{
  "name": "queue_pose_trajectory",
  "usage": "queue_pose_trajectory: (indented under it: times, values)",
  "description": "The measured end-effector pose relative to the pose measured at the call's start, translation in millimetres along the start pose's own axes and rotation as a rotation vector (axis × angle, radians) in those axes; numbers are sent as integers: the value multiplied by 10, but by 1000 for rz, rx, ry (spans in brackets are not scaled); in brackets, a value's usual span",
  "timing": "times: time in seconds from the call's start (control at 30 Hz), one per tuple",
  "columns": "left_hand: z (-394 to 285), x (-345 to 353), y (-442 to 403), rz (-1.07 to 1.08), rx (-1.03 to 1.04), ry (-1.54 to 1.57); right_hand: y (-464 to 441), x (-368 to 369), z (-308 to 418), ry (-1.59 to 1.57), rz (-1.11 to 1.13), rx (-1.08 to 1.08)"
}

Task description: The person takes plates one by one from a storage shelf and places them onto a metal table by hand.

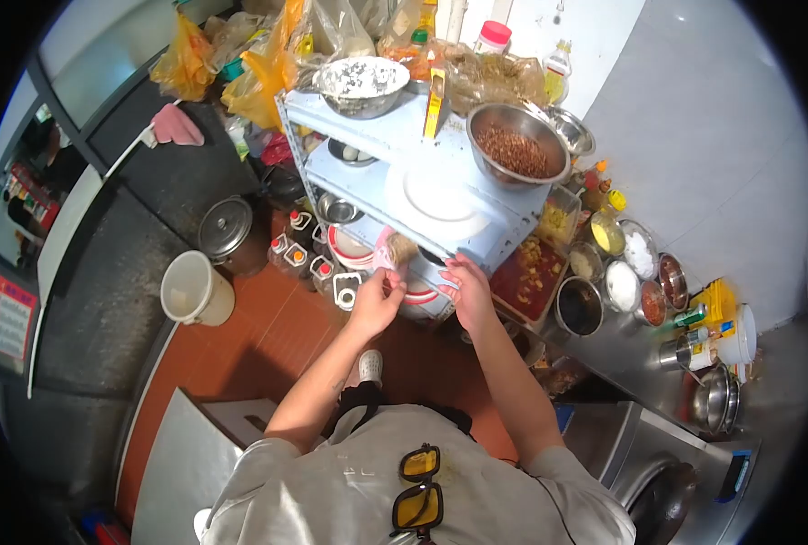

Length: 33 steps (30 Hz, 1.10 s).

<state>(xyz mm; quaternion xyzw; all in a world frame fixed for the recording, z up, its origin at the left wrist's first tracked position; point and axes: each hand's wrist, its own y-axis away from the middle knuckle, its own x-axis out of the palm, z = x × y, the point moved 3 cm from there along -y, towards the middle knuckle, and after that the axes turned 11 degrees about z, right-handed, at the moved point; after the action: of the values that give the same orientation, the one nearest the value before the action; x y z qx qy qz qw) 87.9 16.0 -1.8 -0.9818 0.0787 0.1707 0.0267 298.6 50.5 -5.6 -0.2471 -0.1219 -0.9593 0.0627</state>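
Observation:
Both of my hands are raised in front of the lower part of a light blue shelf rack (354,168). My left hand (378,298) is closed in a pinch, just below a pink and brown plastic bag (395,250) on the lower shelf. Whether its fingertips hold the bag or something thin is too small to tell. A short gap to the right, my right hand (467,286) has its fingers curled together at the shelf edge, near a dark item (434,257). What these fingers hold, if anything, cannot be made out.
On the rack's top stand a floury bowl (360,86) and a steel bowl of reddish-brown bits (517,145). Seasoning bowls (622,286) line the counter at right. Several jugs (290,254), a white bucket (197,289) and a lidded pot (227,232) stand on the floor.

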Motion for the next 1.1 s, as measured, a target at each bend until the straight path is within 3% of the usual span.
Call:
queue_pose_trajectory:
  times: [0.37, 0.6, 0.8, 1.0, 1.1]
  values:
    - [60, -508, -1501, -152, 84, -239, -479, -63, -99, -169, -159, -52]
    - [-9, -590, -1840, -10, -152, -257, -484, -1, -5, -498, -103, -21]
    - [223, -583, -2028, -69, -130, -285, -637, 24, -58, -511, -147, 3]
    - [350, -632, -2104, -22, -97, -64, -682, 58, -70, -323, -183, 32]
    - [352, -701, -2074, 122, -107, 178, -669, 86, -61, -236, -199, 41]
